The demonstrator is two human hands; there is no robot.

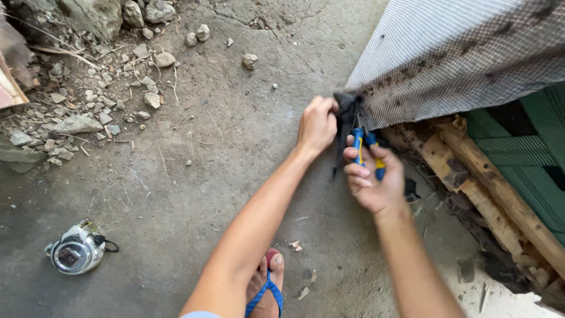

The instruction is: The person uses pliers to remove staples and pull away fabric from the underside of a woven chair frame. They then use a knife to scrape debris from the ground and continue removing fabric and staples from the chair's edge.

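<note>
Left hand (318, 125) pinches black fabric (347, 109); right hand (372, 176) squeezes blue-handled pliers (368, 150).

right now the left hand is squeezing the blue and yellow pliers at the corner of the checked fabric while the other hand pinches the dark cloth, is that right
Not quite: the hands are swapped. The head view shows the right hand squeezing the blue and yellow pliers at the corner of the checked fabric, while the left hand pinches the dark cloth.
</note>
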